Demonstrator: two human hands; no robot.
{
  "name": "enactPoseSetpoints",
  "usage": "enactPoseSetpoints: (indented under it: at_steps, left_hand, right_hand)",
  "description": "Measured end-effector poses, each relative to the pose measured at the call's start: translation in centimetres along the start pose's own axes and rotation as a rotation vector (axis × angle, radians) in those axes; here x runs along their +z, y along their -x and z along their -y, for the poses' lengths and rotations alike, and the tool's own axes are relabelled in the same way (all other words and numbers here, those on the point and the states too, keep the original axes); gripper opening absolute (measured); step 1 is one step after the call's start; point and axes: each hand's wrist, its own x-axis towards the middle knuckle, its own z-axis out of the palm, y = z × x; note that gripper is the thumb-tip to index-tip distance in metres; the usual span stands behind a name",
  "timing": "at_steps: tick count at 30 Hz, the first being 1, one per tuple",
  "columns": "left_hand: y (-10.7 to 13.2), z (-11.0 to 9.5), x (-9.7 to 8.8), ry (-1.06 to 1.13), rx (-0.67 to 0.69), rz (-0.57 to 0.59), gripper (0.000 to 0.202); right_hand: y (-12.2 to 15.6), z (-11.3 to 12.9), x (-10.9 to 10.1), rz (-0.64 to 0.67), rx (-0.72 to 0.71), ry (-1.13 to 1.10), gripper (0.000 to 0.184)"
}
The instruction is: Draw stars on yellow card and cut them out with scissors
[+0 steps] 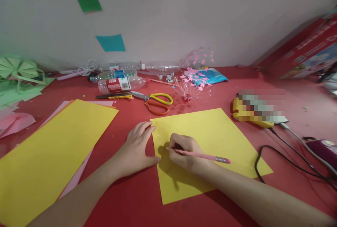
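Observation:
A sheet of yellow paper [210, 132] lies on the red table in front of me. My right hand [186, 153] grips a pink pencil [202, 155] with an eraser end, its tip at the paper near the left edge. My left hand [139, 146] rests at that left edge, fingers spread, with the thumb and fingertips on the paper's border. Faint marks seem to show near the top left corner of the sheet. Just beyond my left hand lie scissors [159, 98] with yellow and orange handles, blades apart, and a yellow utility knife [119, 96].
More yellow sheets [58, 142] over pink and orange paper lie at the left. Plastic bottles [118, 84] and a pink star ornament [187, 96] line the back by the wall. On the right, a black cable [259, 157] crosses the sheet's corner from a yellow device [235, 106].

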Motion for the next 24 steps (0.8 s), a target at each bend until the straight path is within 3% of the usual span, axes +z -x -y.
enactPoseSetpoints:
  at_steps: [8,24]
  left_hand:
    - [0.03,0.08,0.15,-0.011,0.012,-0.008,0.082]
    - [0.16,0.28,0.30,-0.015,0.048,-0.051,0.076]
  right_hand:
    - [0.20,0.14,0.00,0.004,-0.041,0.034,0.017]
    - [0.14,0.40,-0.17,0.157,-0.207,0.010,0.013]
